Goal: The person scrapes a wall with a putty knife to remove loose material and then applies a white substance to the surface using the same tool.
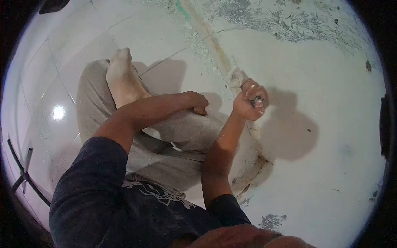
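Note:
My right hand point(251, 100) is closed in a fist around the handle of a putty knife point(235, 77). Its blade, coated in whitish material, points up and left beside the joint between floor and wall. White smears mark the fingers. My left hand point(197, 102) rests on my bent leg point(178, 132), fingers loosely draped and partly hidden, with nothing visible in it. I sit with legs folded, one bare foot point(124, 78) showing.
White tiled floor point(82, 37) lies to the left. A white wall point(331, 95) with grey patches point(285, 22) rises on the right. Crumbled debris point(198, 41) runs along their joint. Black crossed legs point(25, 175) of some stand are at far left.

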The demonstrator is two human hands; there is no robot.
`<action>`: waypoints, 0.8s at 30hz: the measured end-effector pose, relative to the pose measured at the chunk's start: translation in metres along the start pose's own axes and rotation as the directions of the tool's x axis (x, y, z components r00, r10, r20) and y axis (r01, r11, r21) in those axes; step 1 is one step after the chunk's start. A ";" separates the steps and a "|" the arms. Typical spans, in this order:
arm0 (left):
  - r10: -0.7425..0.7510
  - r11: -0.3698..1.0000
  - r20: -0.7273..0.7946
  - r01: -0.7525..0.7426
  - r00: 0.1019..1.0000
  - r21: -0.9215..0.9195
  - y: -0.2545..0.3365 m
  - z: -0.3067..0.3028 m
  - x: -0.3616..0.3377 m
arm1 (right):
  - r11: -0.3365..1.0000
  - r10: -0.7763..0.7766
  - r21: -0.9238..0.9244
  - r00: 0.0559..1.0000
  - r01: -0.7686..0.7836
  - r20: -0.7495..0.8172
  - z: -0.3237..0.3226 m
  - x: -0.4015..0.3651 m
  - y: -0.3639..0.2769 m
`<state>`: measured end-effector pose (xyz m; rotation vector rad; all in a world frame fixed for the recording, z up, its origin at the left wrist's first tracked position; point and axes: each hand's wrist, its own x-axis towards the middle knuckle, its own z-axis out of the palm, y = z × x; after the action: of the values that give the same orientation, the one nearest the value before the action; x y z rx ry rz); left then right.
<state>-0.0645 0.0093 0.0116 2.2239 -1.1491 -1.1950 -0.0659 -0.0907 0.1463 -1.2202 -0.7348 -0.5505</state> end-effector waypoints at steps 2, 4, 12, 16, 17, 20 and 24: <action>0.091 0.996 -0.072 -0.092 0.993 -0.002 0.001 0.015 0.020 | 0.995 -0.041 0.090 0.994 0.051 -0.103 0.005 0.027 0.002; 0.169 0.985 -0.156 -0.171 0.973 0.003 -0.004 0.023 0.033 | 0.999 -0.019 0.036 0.999 0.020 -0.041 0.033 0.060 0.000; 0.119 0.991 -0.152 -0.126 0.981 -0.037 -0.009 0.012 0.039 | 0.997 0.013 -0.075 0.978 0.003 0.210 0.035 0.107 0.047; 0.115 0.984 -0.135 -0.132 0.984 -0.124 -0.010 0.000 0.035 | 0.962 0.141 -0.257 0.973 -0.091 0.183 0.030 0.118 0.113; 0.113 0.981 -0.096 -0.126 0.989 -0.148 -0.008 0.002 0.036 | 0.904 0.273 -0.348 0.962 -0.247 0.025 0.025 0.115 0.134; 0.064 0.984 -0.100 -0.079 0.993 -0.157 -0.007 0.001 0.041 | 0.933 0.126 -0.358 0.960 -0.029 0.251 0.040 0.097 0.116; 0.005 0.965 -0.213 -0.060 0.977 -0.255 -0.005 0.014 0.052 | 0.824 0.159 -0.563 0.927 0.066 0.341 0.040 0.096 0.115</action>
<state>-0.0578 -0.0280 -0.0266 2.0654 -0.8864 -1.0037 0.0722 -0.0211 0.1526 -1.9392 -0.8907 -0.5151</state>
